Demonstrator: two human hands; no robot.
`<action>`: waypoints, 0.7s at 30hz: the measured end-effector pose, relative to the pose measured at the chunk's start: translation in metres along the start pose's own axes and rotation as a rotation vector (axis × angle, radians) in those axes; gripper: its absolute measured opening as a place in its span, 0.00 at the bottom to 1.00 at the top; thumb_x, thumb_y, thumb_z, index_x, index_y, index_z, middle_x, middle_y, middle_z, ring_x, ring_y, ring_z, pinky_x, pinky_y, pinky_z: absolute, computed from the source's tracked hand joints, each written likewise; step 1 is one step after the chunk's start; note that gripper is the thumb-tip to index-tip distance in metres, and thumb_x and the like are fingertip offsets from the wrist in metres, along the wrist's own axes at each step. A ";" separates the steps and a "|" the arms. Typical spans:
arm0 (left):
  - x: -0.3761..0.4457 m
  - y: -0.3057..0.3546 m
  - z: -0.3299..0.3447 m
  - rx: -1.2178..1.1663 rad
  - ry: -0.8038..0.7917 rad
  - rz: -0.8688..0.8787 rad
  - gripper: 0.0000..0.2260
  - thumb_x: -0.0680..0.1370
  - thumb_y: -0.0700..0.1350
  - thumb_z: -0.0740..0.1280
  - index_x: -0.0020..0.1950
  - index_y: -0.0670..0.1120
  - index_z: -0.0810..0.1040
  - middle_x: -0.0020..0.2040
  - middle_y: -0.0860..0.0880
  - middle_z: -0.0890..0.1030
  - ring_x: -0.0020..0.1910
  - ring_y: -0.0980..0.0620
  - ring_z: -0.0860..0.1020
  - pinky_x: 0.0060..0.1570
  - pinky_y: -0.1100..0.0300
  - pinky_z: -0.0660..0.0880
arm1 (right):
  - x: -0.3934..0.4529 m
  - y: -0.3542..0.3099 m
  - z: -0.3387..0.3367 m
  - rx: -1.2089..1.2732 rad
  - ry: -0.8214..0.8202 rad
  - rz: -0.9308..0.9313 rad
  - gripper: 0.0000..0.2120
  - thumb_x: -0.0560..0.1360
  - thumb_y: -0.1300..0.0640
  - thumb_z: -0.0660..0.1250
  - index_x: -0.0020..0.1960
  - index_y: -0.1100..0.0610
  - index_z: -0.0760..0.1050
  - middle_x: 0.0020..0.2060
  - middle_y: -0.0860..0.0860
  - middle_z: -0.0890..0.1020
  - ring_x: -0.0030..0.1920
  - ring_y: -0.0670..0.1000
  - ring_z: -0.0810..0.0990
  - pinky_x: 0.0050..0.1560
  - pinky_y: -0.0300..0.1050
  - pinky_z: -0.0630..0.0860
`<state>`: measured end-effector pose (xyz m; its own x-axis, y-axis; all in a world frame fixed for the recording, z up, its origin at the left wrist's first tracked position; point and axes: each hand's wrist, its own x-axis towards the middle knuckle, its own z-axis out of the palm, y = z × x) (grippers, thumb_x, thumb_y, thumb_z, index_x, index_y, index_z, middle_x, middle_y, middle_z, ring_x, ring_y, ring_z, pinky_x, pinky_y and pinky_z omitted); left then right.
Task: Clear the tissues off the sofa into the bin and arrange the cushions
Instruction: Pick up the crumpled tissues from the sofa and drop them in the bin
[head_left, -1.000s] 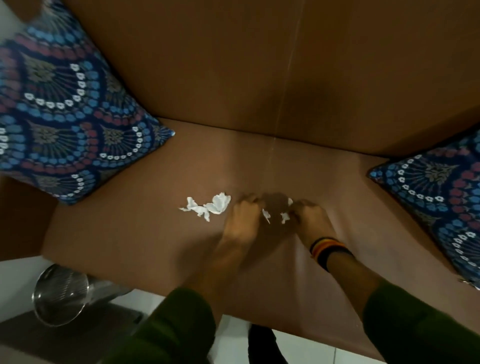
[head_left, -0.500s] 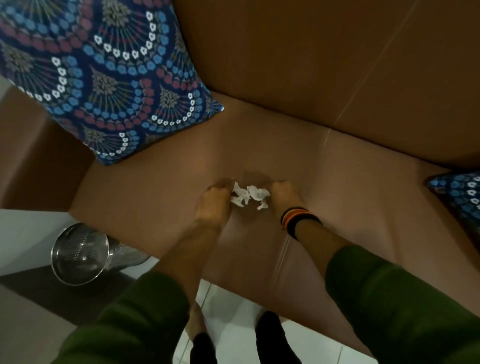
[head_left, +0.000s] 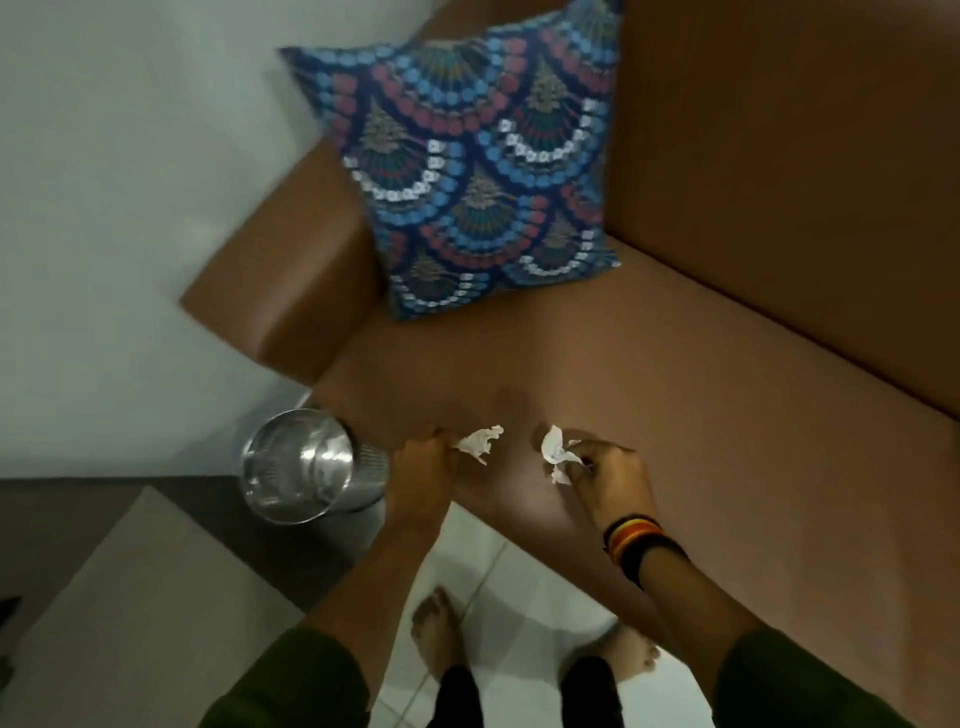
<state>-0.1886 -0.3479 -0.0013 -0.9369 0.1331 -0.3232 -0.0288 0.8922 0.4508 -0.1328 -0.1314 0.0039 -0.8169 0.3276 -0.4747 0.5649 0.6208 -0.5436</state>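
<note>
White tissues have come off the sofa (head_left: 675, 364): left hand (head_left: 423, 462) grips one wad (head_left: 478, 441), right hand (head_left: 608, 467) another (head_left: 556, 452), now nearer the bin (head_left: 298, 467), ready to drop.

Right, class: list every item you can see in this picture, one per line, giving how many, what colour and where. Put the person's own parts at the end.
sofa: one, brown, fills the right and top of the view
cushion: one, blue with red and white fan pattern, propped in the sofa's corner by the armrest
tissues: two crumpled white wads, one in the left grip, one in the right grip, both above the seat's front edge
bin: one, shiny metal, on the floor beside the sofa's armrest, left of the left hand
floor: white tiles, below the seat edge
wristbands: a stack, black, red and yellow, on the right wrist
left hand: closed on a tissue
right hand: closed on a tissue
sleeves: two, dark green
feet: two, bare, on the tiles
</note>
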 end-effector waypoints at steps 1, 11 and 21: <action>-0.001 -0.022 -0.013 -0.039 0.040 -0.035 0.08 0.80 0.36 0.66 0.47 0.40 0.85 0.46 0.42 0.86 0.42 0.44 0.84 0.44 0.55 0.80 | 0.002 -0.023 0.019 0.005 -0.008 -0.033 0.10 0.71 0.57 0.72 0.51 0.49 0.86 0.47 0.46 0.88 0.46 0.52 0.86 0.52 0.47 0.82; 0.002 -0.251 -0.037 -0.059 0.124 -0.505 0.10 0.82 0.44 0.66 0.53 0.40 0.84 0.49 0.39 0.87 0.49 0.41 0.86 0.51 0.49 0.83 | 0.026 -0.185 0.250 0.016 -0.298 -0.182 0.09 0.74 0.57 0.74 0.53 0.58 0.84 0.45 0.58 0.87 0.41 0.58 0.86 0.51 0.52 0.84; 0.015 -0.314 0.008 -0.125 0.074 -0.500 0.12 0.84 0.47 0.64 0.57 0.41 0.82 0.53 0.40 0.85 0.53 0.41 0.85 0.51 0.55 0.80 | 0.032 -0.188 0.347 -0.171 -0.441 -0.228 0.22 0.80 0.56 0.64 0.74 0.49 0.70 0.66 0.58 0.79 0.65 0.62 0.78 0.66 0.56 0.76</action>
<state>-0.1904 -0.6230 -0.1543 -0.8200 -0.3314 -0.4666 -0.5164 0.7799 0.3536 -0.2244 -0.4846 -0.1495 -0.7690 -0.1377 -0.6242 0.3214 0.7608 -0.5638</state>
